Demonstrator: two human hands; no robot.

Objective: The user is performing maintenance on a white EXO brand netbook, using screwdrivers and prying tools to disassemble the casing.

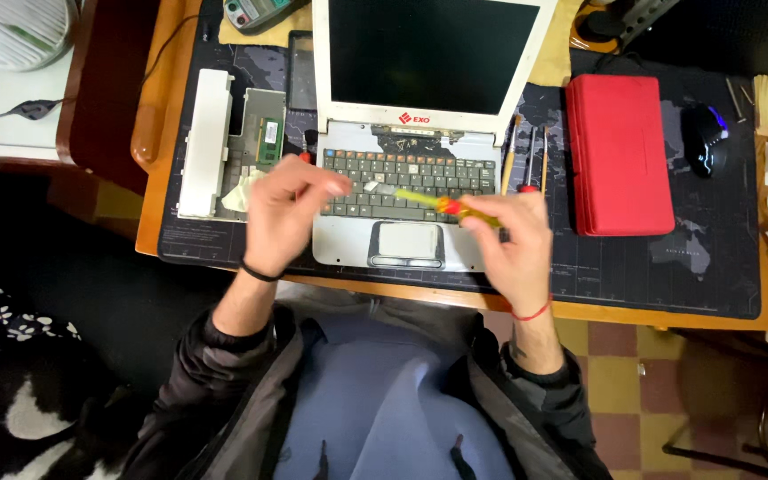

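**Squarely over the keyboard: two hands and a yellow screwdriver**

Both hands hover above a small white laptop [420, 133] that stands open on a dark mat [633, 258] covering the wooden surface [166, 89]. The right hand [513, 240] has its fingers clenched around the handle of a yellow screwdriver with a red band [442, 204], whose shaft runs leftward across the keyboard [411, 173]. The left hand [286, 213] reaches in from the other side, fingers pinched together near the screwdriver's tip; motion blur hides whether they touch it or hold anything. A black band circles the left wrist, a red cord the right.

To the left of the laptop lie a long white battery pack [202, 142] and an opened grey cover plate with a green memory module [267, 142]. To the right, several slim tools [526, 156] lie just beside the keyboard, then a closed red case [620, 151] and a black mouse [704, 138] further out.
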